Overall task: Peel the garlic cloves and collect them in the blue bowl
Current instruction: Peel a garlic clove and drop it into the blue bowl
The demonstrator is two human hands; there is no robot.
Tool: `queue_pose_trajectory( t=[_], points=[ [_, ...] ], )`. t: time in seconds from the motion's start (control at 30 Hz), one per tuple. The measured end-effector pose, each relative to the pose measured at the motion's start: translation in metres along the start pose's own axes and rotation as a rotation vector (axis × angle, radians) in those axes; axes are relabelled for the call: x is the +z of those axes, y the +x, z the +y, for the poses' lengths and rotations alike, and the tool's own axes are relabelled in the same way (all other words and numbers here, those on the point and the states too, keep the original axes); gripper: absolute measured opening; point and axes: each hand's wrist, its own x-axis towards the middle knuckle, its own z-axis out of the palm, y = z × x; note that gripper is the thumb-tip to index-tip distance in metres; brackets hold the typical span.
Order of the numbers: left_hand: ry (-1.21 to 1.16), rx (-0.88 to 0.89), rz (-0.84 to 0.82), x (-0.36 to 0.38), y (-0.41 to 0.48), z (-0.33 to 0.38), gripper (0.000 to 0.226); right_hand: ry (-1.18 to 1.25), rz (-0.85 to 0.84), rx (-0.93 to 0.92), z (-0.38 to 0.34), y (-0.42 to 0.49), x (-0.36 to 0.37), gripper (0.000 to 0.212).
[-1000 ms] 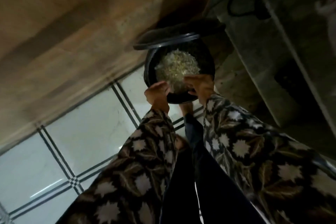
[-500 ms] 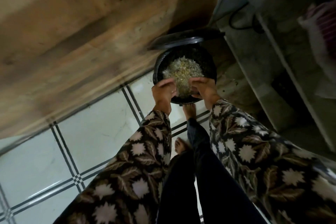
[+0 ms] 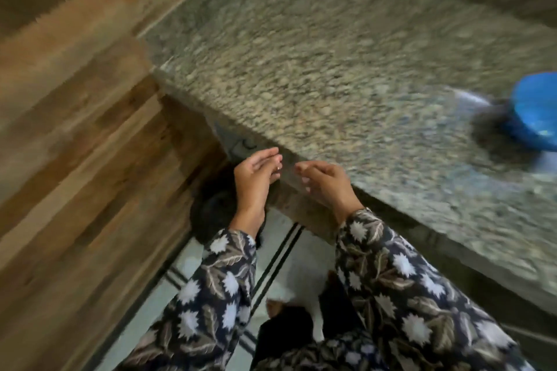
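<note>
One head-worn camera looks steeply down and forward over the person's own arms. It is rolled, so the table [image 3: 331, 69] edge runs from 10 o'clock to 4 o'clock. The left grip [image 3: 256, 173] and right grip [image 3: 325, 182] sit close, just below centre, and the floor [image 3: 301, 265] shows at 6 o'clock. The view is blurred.

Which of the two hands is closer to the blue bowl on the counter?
The right hand, beside the granite countertop edge. The left hand sits on the far side of it from the blue bowl, toward the wooden panel.
</note>
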Motion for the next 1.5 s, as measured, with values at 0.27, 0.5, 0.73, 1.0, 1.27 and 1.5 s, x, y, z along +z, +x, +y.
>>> queue_pose_trajectory(
  t=[0.27, 0.5, 0.73, 1.0, 1.27, 1.5],
  points=[
    [0.428, 0.09, -0.565, 0.216, -0.069, -0.028, 0.022, 0.001, 0.59, -0.288, -0.017, -0.105, -0.219, 0.013],
    [0.927, 0.532, -0.61, 0.36, -0.111, -0.1, 0.029, -0.389, 1.145, -0.236, 0.017, -0.169, -0.394, 0.028],
    [0.936, 0.737, -0.457, 0.404, -0.135, -0.084, 0.017, -0.496, 0.949, -0.121, 0.024, -0.172, -0.467, 0.046],
    [1.011, 0.635, -0.266, 0.45, -0.077, -0.026, 0.019, -0.582, 0.838, -0.075, 0.022, -0.161, -0.472, 0.034],
    [0.932, 0.591, -0.321, 0.46, -0.059, -0.017, 0.021, -0.247, 0.827, -0.138, 0.017, -0.148, -0.476, 0.032],
    [0.706, 0.341, -0.791, 0.451, -0.135, -0.065, 0.027, 0.698, 0.485, -0.134, 0.002, -0.142, -0.451, 0.026]
  ],
)
